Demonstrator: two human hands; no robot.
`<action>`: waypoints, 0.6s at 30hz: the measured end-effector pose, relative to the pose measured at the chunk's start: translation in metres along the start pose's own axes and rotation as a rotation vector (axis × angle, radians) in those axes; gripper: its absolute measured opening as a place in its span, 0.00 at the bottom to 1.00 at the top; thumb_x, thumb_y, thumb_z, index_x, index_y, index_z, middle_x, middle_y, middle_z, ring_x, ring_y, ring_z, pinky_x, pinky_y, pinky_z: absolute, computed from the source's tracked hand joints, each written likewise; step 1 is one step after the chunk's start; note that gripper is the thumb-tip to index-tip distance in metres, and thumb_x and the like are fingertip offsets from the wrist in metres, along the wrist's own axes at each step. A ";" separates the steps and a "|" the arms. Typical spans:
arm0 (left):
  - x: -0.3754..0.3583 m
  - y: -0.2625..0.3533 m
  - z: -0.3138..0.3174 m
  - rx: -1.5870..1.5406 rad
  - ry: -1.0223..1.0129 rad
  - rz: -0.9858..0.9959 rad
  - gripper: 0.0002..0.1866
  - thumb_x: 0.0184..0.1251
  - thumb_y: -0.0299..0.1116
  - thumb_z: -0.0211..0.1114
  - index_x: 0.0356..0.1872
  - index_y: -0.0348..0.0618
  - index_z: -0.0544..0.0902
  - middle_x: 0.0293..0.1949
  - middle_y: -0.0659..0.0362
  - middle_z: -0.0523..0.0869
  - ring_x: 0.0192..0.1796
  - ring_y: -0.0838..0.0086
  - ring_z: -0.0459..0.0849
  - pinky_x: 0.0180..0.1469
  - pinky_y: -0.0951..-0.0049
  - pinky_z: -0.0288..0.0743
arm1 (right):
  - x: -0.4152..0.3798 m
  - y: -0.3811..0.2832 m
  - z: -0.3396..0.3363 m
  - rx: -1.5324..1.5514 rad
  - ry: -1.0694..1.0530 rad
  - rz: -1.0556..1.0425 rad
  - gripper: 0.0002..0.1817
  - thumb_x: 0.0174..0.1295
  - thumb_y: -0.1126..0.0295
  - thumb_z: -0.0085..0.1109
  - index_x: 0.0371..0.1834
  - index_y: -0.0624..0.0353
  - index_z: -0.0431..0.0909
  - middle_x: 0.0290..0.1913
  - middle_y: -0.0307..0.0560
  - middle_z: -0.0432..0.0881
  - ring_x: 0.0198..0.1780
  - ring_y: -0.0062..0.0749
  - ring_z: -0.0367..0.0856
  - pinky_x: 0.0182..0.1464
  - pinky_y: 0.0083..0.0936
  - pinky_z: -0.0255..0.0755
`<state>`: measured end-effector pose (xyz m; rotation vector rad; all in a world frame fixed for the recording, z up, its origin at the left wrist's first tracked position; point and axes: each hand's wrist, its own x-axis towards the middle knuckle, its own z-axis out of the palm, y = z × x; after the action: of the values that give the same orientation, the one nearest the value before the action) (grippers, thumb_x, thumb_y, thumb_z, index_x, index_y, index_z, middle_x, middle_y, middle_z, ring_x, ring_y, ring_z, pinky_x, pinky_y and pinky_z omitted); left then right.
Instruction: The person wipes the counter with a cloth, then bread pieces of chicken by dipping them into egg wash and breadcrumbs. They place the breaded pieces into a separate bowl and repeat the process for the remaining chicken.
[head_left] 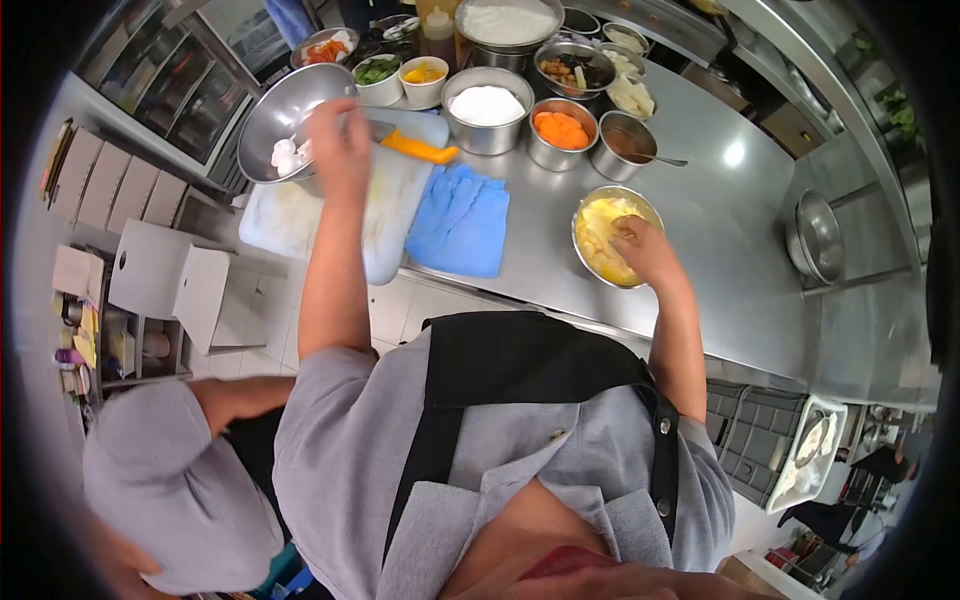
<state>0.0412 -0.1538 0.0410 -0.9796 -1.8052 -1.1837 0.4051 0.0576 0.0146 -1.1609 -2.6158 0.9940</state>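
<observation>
The surface (720,200) is brushed steel, smooth, with a dull sheen and one bright glare spot. The bowls, the tilted one (285,110) and the one of yellow batter (612,235), are glossy polished metal. The cutting board (385,215) looks matt white plastic. The blue cloth (462,220) is soft, crumpled fabric.

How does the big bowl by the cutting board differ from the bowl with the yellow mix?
The big bowl is tilted on its side, holding a few white pieces; the yellow-mix bowl sits flat and looks nearly full. The big bowl is larger. The left hand is at one, the right hand in the other. Both are shiny metal.
</observation>
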 end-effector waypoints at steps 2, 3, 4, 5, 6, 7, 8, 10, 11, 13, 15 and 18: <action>0.014 0.028 0.049 -0.245 -0.358 0.039 0.08 0.54 0.25 0.63 0.36 0.42 0.82 0.37 0.54 0.82 0.43 0.61 0.80 0.47 0.66 0.73 | 0.002 0.003 0.007 0.057 0.026 0.001 0.18 0.54 0.66 0.60 0.47 0.65 0.76 0.45 0.61 0.80 0.48 0.49 0.79 0.51 0.32 0.71; 0.011 0.032 0.078 -0.335 -0.572 -0.086 0.08 0.57 0.25 0.62 0.39 0.42 0.83 0.39 0.53 0.83 0.42 0.63 0.82 0.45 0.69 0.75 | 0.004 0.005 0.011 0.085 0.041 0.001 0.18 0.54 0.67 0.60 0.46 0.65 0.77 0.45 0.61 0.80 0.47 0.49 0.80 0.51 0.32 0.72; 0.007 0.026 0.116 -0.279 -0.707 -0.020 0.08 0.57 0.28 0.63 0.38 0.42 0.84 0.39 0.53 0.84 0.42 0.62 0.82 0.45 0.69 0.75 | 0.005 0.008 0.015 0.091 0.045 -0.011 0.18 0.54 0.67 0.60 0.46 0.65 0.77 0.44 0.61 0.80 0.47 0.48 0.80 0.50 0.32 0.72; 0.005 0.019 0.152 -0.220 -0.838 0.048 0.09 0.56 0.31 0.64 0.38 0.43 0.84 0.39 0.52 0.84 0.42 0.62 0.83 0.46 0.68 0.75 | 0.005 0.010 0.019 0.096 0.051 -0.025 0.17 0.54 0.68 0.61 0.46 0.65 0.77 0.44 0.60 0.81 0.46 0.47 0.80 0.50 0.32 0.72; 0.006 0.017 0.180 -0.096 -1.069 0.047 0.09 0.54 0.33 0.65 0.36 0.44 0.85 0.38 0.52 0.85 0.42 0.61 0.83 0.46 0.66 0.75 | 0.005 0.010 0.020 0.101 0.056 -0.039 0.17 0.54 0.68 0.61 0.46 0.65 0.77 0.44 0.60 0.81 0.45 0.47 0.80 0.49 0.31 0.73; 0.005 0.018 0.202 0.035 -1.298 0.044 0.10 0.52 0.36 0.66 0.35 0.44 0.86 0.38 0.51 0.85 0.41 0.61 0.83 0.47 0.65 0.75 | 0.004 0.008 0.021 0.108 0.053 -0.032 0.17 0.54 0.68 0.61 0.46 0.65 0.77 0.44 0.60 0.81 0.45 0.47 0.81 0.49 0.31 0.73; 0.001 0.020 0.219 0.110 -1.361 0.039 0.11 0.51 0.35 0.66 0.35 0.44 0.86 0.38 0.51 0.85 0.42 0.60 0.83 0.47 0.64 0.75 | 0.001 0.006 0.022 0.115 0.046 -0.023 0.17 0.54 0.68 0.61 0.46 0.65 0.77 0.43 0.60 0.81 0.45 0.46 0.81 0.48 0.31 0.73; -0.001 0.030 0.236 0.260 -1.482 0.027 0.12 0.49 0.35 0.66 0.36 0.43 0.86 0.39 0.50 0.85 0.43 0.59 0.83 0.48 0.62 0.75 | -0.003 0.004 0.020 0.118 0.047 -0.019 0.17 0.54 0.68 0.61 0.45 0.66 0.77 0.43 0.60 0.81 0.44 0.46 0.81 0.48 0.31 0.73; -0.004 0.032 0.241 0.266 -1.461 0.005 0.12 0.49 0.34 0.65 0.36 0.43 0.86 0.40 0.49 0.85 0.44 0.58 0.83 0.47 0.62 0.75 | -0.006 0.005 0.019 0.116 0.053 -0.020 0.17 0.54 0.68 0.61 0.45 0.66 0.77 0.43 0.60 0.81 0.44 0.46 0.81 0.48 0.31 0.73; -0.002 0.047 0.234 0.279 -1.420 -0.033 0.13 0.50 0.32 0.63 0.37 0.41 0.86 0.42 0.48 0.84 0.45 0.57 0.83 0.47 0.62 0.76 | -0.011 0.009 0.017 0.116 0.067 -0.020 0.17 0.54 0.69 0.61 0.45 0.67 0.77 0.43 0.60 0.80 0.43 0.46 0.81 0.47 0.31 0.73; -0.005 0.048 0.235 0.269 -1.418 -0.039 0.14 0.51 0.33 0.62 0.38 0.40 0.85 0.44 0.48 0.84 0.47 0.57 0.83 0.49 0.62 0.75 | -0.016 0.011 0.016 0.176 0.074 0.020 0.17 0.54 0.69 0.61 0.45 0.67 0.77 0.43 0.60 0.80 0.44 0.46 0.81 0.47 0.31 0.73; -0.010 0.037 0.243 0.303 -1.449 -0.041 0.16 0.53 0.36 0.62 0.44 0.44 0.84 0.49 0.51 0.82 0.52 0.58 0.81 0.52 0.62 0.74 | -0.019 0.014 0.013 0.178 0.091 0.020 0.17 0.54 0.69 0.61 0.45 0.67 0.76 0.43 0.61 0.80 0.44 0.45 0.81 0.48 0.31 0.73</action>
<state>0.0354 0.0836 -0.0243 -1.8131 -2.9122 0.0061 0.4223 0.0443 -0.0010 -1.1628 -2.3950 1.1240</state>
